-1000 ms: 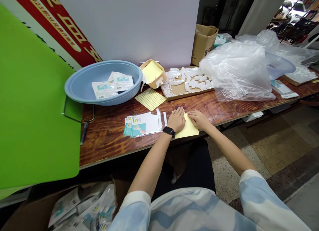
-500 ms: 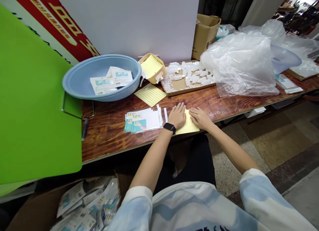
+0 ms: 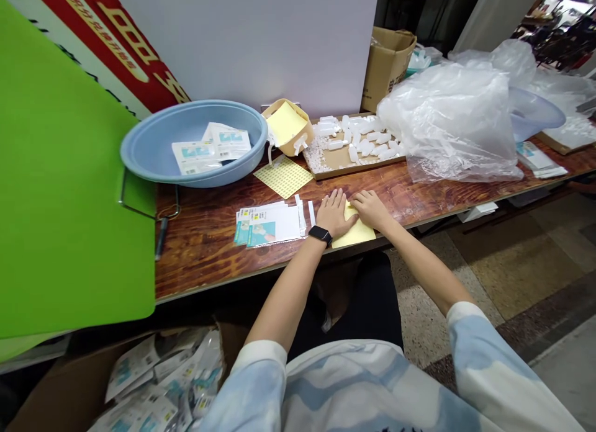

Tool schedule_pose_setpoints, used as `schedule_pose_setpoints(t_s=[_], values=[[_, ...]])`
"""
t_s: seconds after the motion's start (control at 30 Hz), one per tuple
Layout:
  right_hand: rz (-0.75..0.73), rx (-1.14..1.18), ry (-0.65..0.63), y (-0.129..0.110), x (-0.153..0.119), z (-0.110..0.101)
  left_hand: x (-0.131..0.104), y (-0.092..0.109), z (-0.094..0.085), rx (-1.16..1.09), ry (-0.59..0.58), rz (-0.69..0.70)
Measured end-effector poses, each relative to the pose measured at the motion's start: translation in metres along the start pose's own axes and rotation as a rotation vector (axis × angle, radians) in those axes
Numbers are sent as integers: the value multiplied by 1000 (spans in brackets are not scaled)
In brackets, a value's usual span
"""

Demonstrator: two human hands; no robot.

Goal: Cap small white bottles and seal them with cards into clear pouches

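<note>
A yellow paper sheet [image 3: 356,234] lies at the table's front edge under both hands. My left hand [image 3: 334,213] lies flat on its left part, fingers stretched out and thumb out to the right; a dark watch is on that wrist. My right hand [image 3: 370,210] has its fingers curled at the sheet's far right edge, closed on the paper; the fingertips are partly hidden. Just left of my left hand are overlapping printed cards [image 3: 267,224] in teal and white, with narrow white strips [image 3: 311,213] beside them.
A blue basin [image 3: 195,177] holding printed packs stands back left, near a yellow sticker sheet [image 3: 285,176] and a tan container [image 3: 302,134]. Small white bottles fill a cardboard tray [image 3: 344,171]. A clear plastic bag [image 3: 451,115] bulges at right. Below left, a box holds packs [image 3: 158,388].
My right hand's fingers have gone from lying flat to curled at the sheet's far edge. My left thumb has spread out to the right. The view has shifted slightly.
</note>
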State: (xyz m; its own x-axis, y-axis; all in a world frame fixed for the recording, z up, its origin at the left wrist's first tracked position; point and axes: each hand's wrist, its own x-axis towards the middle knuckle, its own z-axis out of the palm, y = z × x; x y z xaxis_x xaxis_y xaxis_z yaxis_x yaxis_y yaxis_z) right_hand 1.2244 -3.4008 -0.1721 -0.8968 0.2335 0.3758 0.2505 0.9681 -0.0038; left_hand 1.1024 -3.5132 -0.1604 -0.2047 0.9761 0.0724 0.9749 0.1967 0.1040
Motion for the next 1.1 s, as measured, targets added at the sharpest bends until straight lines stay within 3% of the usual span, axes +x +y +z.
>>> schedule_pose_setpoints(t_s=[0.5, 0.67, 0.73, 0.87, 0.97, 1.1], values=[[-16, 36, 31, -8, -34, -2, 5, -3, 4, -11, -7, 4], [30, 186, 158, -9, -43, 0, 14, -14, -9, -49, -206, 36], [64, 266, 200, -8, -42, 2, 14, -20, -14, -63, -254, 96], [159, 390, 199, 3, -32, 3, 9, -25, -17, -43, -242, 177], [239, 452, 127, 15, -19, 2, 5, -21, -15, -24, -215, 161], [232, 429, 65, 22, -6, -1, 3, -14, -16, -20, -211, 123]])
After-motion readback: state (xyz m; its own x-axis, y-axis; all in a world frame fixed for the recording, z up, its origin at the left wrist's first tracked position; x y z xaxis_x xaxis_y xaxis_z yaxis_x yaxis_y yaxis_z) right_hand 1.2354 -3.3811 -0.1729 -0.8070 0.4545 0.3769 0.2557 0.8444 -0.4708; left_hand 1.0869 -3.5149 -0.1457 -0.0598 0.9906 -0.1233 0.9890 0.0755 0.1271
